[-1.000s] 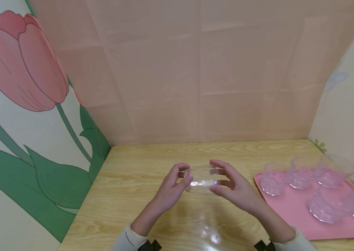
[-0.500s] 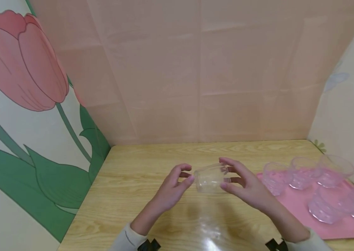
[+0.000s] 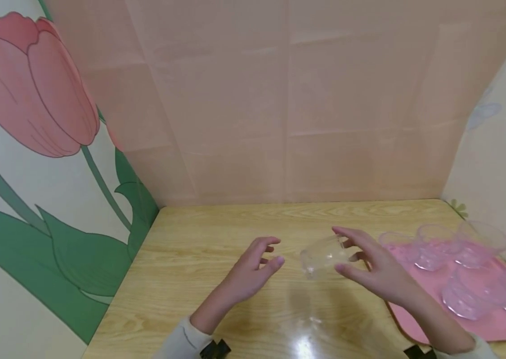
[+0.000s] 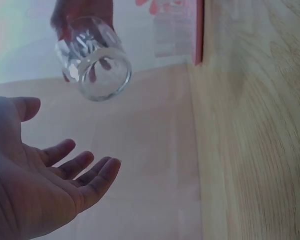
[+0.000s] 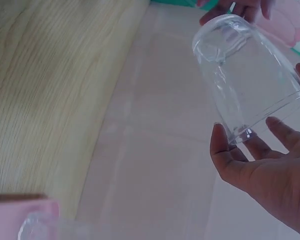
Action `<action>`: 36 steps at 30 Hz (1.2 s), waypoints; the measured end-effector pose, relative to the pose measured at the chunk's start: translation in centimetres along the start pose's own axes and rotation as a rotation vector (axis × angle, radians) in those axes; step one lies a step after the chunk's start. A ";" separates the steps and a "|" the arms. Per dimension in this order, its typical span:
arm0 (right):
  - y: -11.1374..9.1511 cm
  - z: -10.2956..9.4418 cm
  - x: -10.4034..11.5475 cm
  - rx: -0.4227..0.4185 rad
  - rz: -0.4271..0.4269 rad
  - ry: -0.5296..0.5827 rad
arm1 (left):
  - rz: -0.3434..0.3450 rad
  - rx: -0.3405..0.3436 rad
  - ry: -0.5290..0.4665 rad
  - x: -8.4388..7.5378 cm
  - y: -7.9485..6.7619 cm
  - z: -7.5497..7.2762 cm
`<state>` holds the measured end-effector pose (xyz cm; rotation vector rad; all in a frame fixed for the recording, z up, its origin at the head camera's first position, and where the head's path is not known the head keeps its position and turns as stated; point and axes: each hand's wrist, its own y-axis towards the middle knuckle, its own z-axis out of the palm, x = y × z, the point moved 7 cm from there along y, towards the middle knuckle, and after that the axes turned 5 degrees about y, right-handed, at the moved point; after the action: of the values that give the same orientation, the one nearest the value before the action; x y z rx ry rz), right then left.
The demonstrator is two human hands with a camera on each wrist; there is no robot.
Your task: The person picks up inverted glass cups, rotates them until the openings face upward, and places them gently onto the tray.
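Observation:
A clear, see-through cup point(image 3: 322, 255) is held sideways above the wooden table by my right hand point(image 3: 380, 271). Thumb and fingers grip it around its wider end, as the right wrist view shows of the cup point(image 5: 249, 75). Its narrower, rounded end points at my left hand point(image 3: 254, 269). That hand is off the cup, palm turned toward it, with the fingers loosely bent and holding nothing. In the left wrist view a gap lies between the left hand point(image 4: 45, 180) and the cup point(image 4: 92, 55).
On the right a pink tray point(image 3: 504, 329) bears several more clear cups point(image 3: 465, 299). The wood-grain table point(image 3: 181, 279) ends at a pinkish cloth backdrop point(image 3: 279, 124). Side walls carry flower pictures, among them a big tulip point(image 3: 33, 89) on the left.
One second ago both hands were on the cup. My left hand has let go and stayed nearly in place, while the right hand has carried the cup to the right.

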<state>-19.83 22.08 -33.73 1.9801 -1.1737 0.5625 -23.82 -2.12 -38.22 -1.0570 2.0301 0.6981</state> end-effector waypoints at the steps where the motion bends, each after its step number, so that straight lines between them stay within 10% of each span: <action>1: -0.2 -0.2 -0.1 -0.002 0.005 -0.021 | 0.008 0.002 0.008 -0.1 0.1 0.1; 19: -2.9 -3.3 -2.5 0.057 0.167 -0.241 | 0.097 0.116 0.099 -1.1 1.9 5.2; 36: -5.0 -5.0 -3.7 0.054 0.118 -0.345 | 0.073 0.166 0.135 -0.5 4.9 10.0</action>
<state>-17.18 29.49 -35.08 2.1204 -1.5061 0.3190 -24.27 7.92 -43.03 -0.9604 2.2099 0.4956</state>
